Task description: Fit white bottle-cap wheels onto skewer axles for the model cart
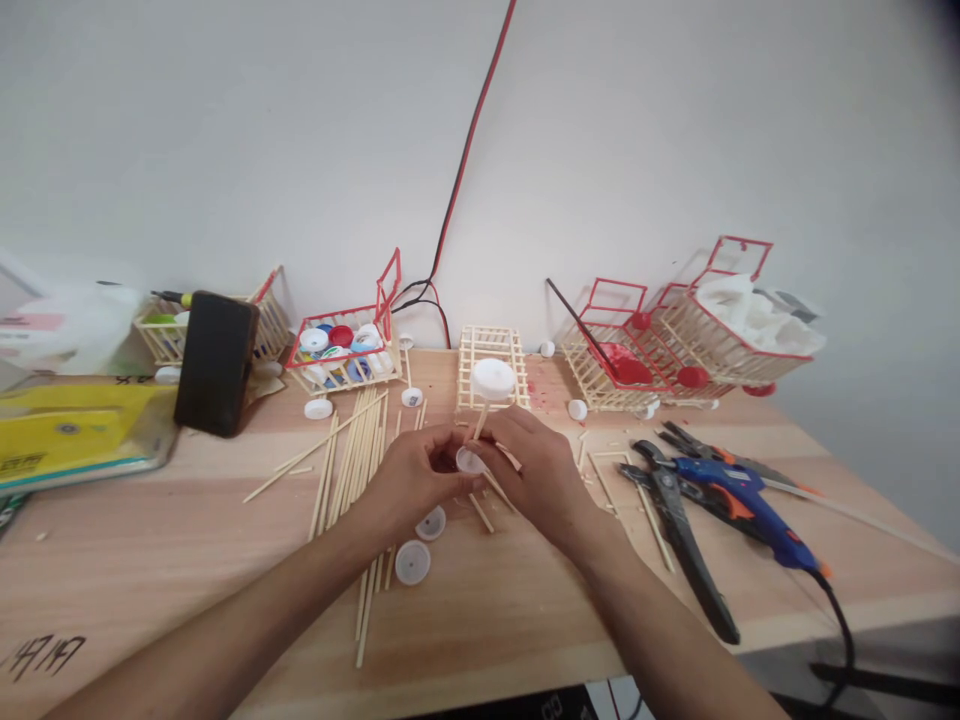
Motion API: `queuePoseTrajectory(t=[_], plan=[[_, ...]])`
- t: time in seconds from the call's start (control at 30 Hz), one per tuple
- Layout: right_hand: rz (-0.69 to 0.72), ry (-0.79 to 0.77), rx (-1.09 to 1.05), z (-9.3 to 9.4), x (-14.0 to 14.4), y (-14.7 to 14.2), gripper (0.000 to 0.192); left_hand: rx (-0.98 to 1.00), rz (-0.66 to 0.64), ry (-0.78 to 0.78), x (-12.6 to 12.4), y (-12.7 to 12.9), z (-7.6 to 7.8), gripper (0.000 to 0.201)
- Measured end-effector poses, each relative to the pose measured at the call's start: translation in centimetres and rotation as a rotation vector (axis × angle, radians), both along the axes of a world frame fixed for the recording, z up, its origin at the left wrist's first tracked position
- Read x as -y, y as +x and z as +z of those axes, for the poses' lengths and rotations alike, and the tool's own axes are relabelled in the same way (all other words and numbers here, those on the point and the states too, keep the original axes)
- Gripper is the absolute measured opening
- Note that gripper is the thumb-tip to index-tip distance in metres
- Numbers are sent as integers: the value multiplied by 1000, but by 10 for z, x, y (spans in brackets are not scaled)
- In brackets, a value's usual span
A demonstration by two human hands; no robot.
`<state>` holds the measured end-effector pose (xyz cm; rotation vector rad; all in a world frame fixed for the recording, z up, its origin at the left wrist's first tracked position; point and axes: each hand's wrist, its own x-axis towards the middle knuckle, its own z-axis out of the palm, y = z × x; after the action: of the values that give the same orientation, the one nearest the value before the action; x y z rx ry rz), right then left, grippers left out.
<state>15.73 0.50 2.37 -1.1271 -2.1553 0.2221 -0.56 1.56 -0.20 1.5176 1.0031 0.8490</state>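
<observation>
Hands meet mid-counter (525,620). Left hand (409,478) pinches white cap (469,461) at fingertips; right hand (536,470) grips thin stick (480,420) topped by second white cap (493,379). Two loose caps (420,545) lie just beside left wrist, near stick pile (352,450). Glue gun (750,500) well right.

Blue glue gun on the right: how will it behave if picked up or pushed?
The glue gun looks rigid, so probably stiff in a grip. Its black cord runs off the table edge and may drag. Lying on its side across the pliers, it could rock when pushed.
</observation>
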Motion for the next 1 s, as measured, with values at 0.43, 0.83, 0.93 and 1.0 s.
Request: queuePoseTrajectory(t=[0.43, 0.83, 0.93, 1.0], plan=[[-9, -270, -377, 4, -5, 5, 16, 62, -89, 7, -5, -8, 16, 55], [243, -789, -729, 3, -6, 6, 29, 297, -32, -190, -5, -12, 21, 30], [308, -866, -754, 0, -6, 5, 29, 387, -43, -257, -6, -10, 22, 29], [351, -898, -776, -3, -7, 5, 29, 417, -49, -288, -6, -8, 25, 28]])
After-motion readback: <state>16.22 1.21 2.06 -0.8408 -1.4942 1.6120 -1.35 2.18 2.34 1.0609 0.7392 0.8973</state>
